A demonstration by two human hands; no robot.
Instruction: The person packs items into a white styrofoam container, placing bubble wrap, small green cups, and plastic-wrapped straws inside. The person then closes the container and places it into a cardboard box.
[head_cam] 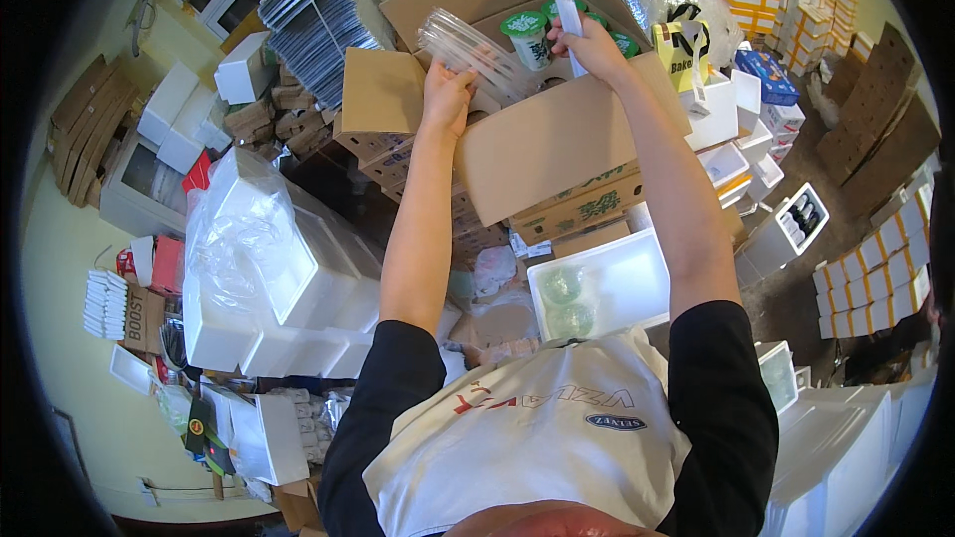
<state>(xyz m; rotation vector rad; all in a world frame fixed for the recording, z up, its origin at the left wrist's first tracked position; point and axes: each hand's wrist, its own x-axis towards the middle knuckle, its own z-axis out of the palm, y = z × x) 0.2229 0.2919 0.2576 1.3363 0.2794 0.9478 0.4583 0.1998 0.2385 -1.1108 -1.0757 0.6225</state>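
An open cardboard box [548, 153] stands before me with its flaps spread. Inside it are several white cups with green lids [527, 39]. My left hand [448, 93] grips a clear plastic piece with long ridges [477, 48], which slants over the box's left part. Its exact kind I cannot tell. My right hand [589, 45] holds a narrow whitish, partly see-through strip or sleeve [567, 7], upright at the box's right side. The fingers lie close beside the cups. Part of the box's inside is hidden behind the near flap and my hands.
Printed cartons [582, 205] are stacked under the box. Nearer me, a white foam box [612, 283] holds round, pale green wrapped items [563, 302]. Foam boxes [313, 276] fill the left, partly under plastic film [242, 253]. A yellow bag [683, 52] stands at right.
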